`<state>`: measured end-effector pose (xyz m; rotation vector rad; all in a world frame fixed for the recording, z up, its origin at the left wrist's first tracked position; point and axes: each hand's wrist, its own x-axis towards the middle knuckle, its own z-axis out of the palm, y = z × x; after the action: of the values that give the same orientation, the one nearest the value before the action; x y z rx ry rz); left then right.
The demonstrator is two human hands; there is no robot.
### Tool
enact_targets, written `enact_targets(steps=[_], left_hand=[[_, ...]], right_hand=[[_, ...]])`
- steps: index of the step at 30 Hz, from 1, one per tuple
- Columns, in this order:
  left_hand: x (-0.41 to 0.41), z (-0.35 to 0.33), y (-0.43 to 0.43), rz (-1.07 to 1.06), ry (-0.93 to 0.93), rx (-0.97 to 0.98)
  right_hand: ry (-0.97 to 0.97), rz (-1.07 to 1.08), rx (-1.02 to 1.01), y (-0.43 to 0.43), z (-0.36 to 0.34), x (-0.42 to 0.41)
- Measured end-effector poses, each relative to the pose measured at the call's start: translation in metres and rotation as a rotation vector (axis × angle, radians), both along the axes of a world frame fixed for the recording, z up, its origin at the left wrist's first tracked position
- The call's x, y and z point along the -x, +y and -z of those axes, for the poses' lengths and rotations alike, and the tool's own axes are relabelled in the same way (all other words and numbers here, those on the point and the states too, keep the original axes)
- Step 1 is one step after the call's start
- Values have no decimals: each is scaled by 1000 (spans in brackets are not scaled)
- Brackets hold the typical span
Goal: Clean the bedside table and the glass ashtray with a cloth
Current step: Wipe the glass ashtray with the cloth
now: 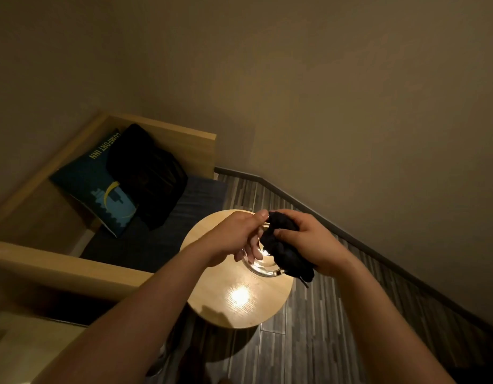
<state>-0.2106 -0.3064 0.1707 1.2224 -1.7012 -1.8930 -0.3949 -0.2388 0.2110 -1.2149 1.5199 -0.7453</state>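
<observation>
Glass ashtray [263, 270] pinched in left grip [239, 238]; dark cloth [286, 252] bunched in right grip [313, 242], pressed against ashtray rim.

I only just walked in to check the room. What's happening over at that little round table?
A person is cleaning the glass ashtray over the round bedside table. Their left hand grips the ashtray by its rim, and the right hand holds a bunched dark cloth pressed against it. Whether the ashtray rests on the table or is lifted slightly is hard to tell.
</observation>
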Motion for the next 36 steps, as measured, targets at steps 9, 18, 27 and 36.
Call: enact_targets(steps=[9, 18, 27, 36], left_hand=[[35, 20, 46, -788, -47, 99], [20, 34, 41, -545, 210, -357], [7, 40, 46, -407, 88, -136], [17, 64, 72, -685, 150, 54]], right_hand=[[-236, 760, 105, 17, 44, -65], [-216, 751, -42, 32, 52, -58], [38, 486, -59, 29, 49, -42], [-59, 665, 3, 39, 66, -82]])
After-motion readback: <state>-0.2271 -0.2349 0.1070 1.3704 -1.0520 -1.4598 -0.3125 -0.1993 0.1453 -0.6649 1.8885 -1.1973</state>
